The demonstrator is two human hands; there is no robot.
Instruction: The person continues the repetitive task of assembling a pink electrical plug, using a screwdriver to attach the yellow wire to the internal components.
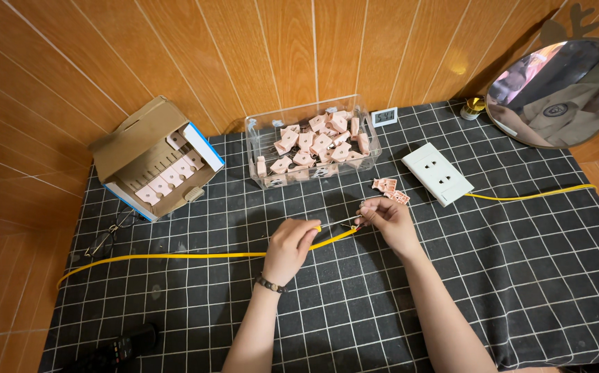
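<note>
Tabletop point(520, 276), lower frame: covered in matt woven cloth, black with a white grid, slightly creased. Wall panelling point(244, 48), upper frame: glossy varnished wood. Bin point(311, 141), upper centre: clear, shiny hard plastic, holding matt pink plastic parts. Box point(148, 155), upper left: dull brown cardboard. Socket plate point(437, 173), right of centre: smooth white plastic. Cable point(175, 256), mid-frame: yellow, smooth plastic sheath. Mirror point(558, 90), upper right: reflective glass.

left hand point(289, 247): grips yellow cable point(175, 256)
right hand point(388, 217): pinches the cable end
clear box point(312, 141): pink connectors inside
</note>
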